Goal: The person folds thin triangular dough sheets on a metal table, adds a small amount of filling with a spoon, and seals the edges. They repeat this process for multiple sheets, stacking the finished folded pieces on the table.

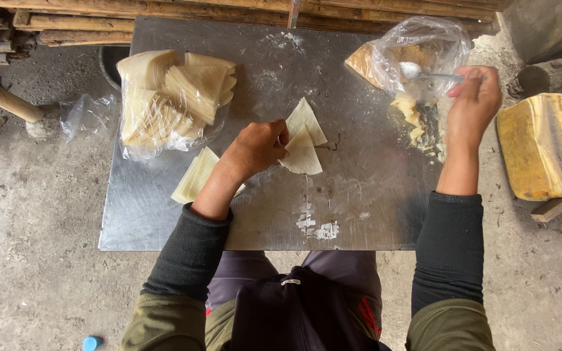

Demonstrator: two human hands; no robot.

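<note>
Triangular wrapper (pixel 302 155) is pinched in the left hand (pixel 255 148); the right hand (pixel 475 104) grip closes on a spoon (pixel 424 73).

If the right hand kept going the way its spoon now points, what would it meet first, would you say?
The right hand aims its spoon left into the open clear plastic bag, so it would probably meet the filling inside first, though depth is unclear.

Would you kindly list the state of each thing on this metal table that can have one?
Left hand: closed on a folded wrapper.
Right hand: holding a spoon, bowl inside the bag.
Clear filling bag: open.
Wrapper bag: open, full of stacked triangles.
Loose wrapper stack: lying flat.
</note>
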